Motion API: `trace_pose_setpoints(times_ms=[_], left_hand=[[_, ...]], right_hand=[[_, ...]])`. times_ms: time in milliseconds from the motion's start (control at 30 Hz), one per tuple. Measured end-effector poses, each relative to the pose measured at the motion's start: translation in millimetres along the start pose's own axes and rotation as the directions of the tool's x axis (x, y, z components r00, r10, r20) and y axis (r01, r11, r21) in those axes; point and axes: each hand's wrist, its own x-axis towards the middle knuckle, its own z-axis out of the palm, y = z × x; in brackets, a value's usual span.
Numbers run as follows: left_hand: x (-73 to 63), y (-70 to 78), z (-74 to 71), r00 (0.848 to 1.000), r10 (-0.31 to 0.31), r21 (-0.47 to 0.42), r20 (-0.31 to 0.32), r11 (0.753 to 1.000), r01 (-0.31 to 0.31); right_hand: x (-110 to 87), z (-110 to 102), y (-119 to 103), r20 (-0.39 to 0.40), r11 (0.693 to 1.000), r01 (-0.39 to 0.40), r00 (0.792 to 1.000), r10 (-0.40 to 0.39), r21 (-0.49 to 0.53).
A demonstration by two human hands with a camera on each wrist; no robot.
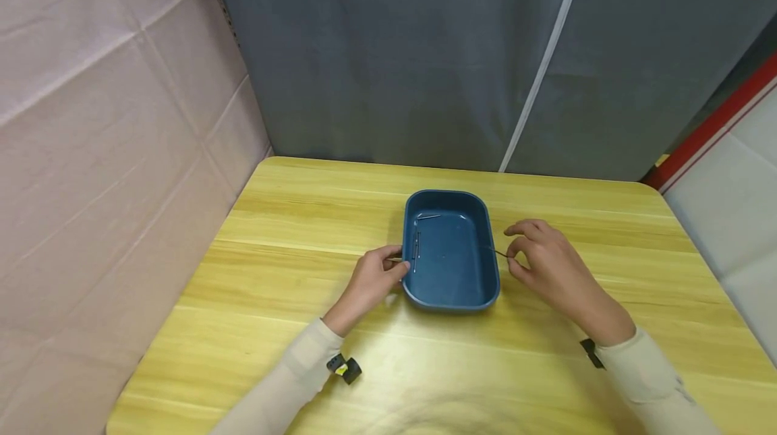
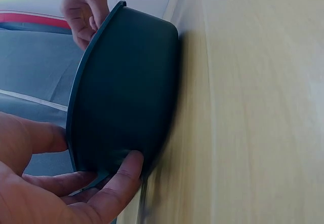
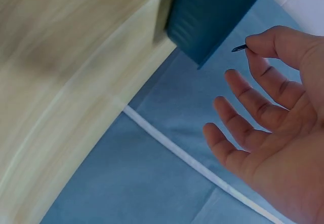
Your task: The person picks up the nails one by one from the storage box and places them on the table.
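A deep blue plastic tray (image 1: 450, 307) with rounded corners sits on the table. My left hand (image 1: 378, 276) grips its left side, with the thumb at the rim and the fingers (image 2: 132, 164) against the outer wall. Inside, several thin metal pins (image 1: 417, 246) lie along the left side, and another pin (image 1: 428, 217) lies near the far end. Just right of the tray, my right hand (image 1: 549, 266) pinches a thin dark pin (image 3: 239, 48) between thumb and index finger. The pin points toward the tray's right wall, and the other fingers are spread loosely.
The yellow wood-grain table (image 1: 291, 219) extends around the tray. A grey curtain (image 1: 388, 57) with a white strip hangs behind it. Pale panels (image 1: 109, 152) stand at the left, and a red-edged white panel (image 1: 740, 172) stands at the right.
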Motion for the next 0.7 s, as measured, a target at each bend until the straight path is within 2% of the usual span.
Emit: trace_pose_setpoints(times_ms=[467, 700], left_hand=[[-0.3, 0.8, -0.2, 1.000, -0.001, -0.019, 0.002, 1.000, 0.001], [-1.0, 1.1, -0.5, 1.000, -0.004, -0.030, 0.005, 1.000, 0.004]], right_hand=[[-19.8, 4, 16, 0.045, 0.999, -0.051, 0.998, 0.051, 0.006], [-24.5, 10, 17, 0.157, 0.995, -0.099, 0.983, 0.099, -0.005]])
